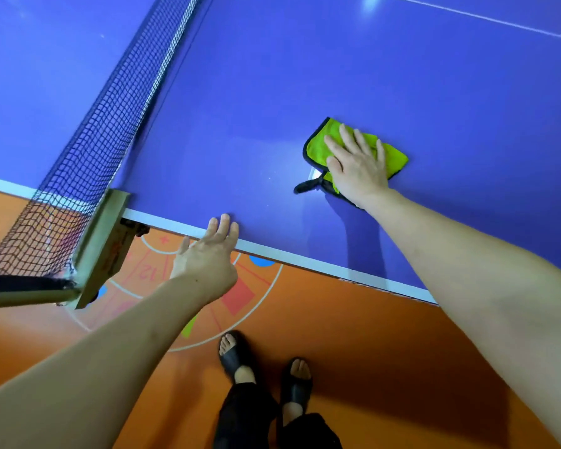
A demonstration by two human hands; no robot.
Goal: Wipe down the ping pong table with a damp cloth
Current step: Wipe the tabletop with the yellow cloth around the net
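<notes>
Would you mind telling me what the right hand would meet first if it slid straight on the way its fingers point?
Nothing, as far as the picture shows: the right hand, pressing the green cloth, points up and slightly left over bare blue ping pong table. The net lies well to its left.

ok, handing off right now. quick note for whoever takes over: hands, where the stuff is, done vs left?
Right hand: flat, fingers straight, pressing the green cloth onto the blue table, on the side right of the net.
Left hand: open, fingertips resting on the table's white near edge, holding nothing.
Cloth: folded, dark-trimmed, a dark loop trailing toward the edge.
Done: cannot tell; no clear wipe marks show.
Left: carry on wiping this half, then the half beyond the net.
</notes>
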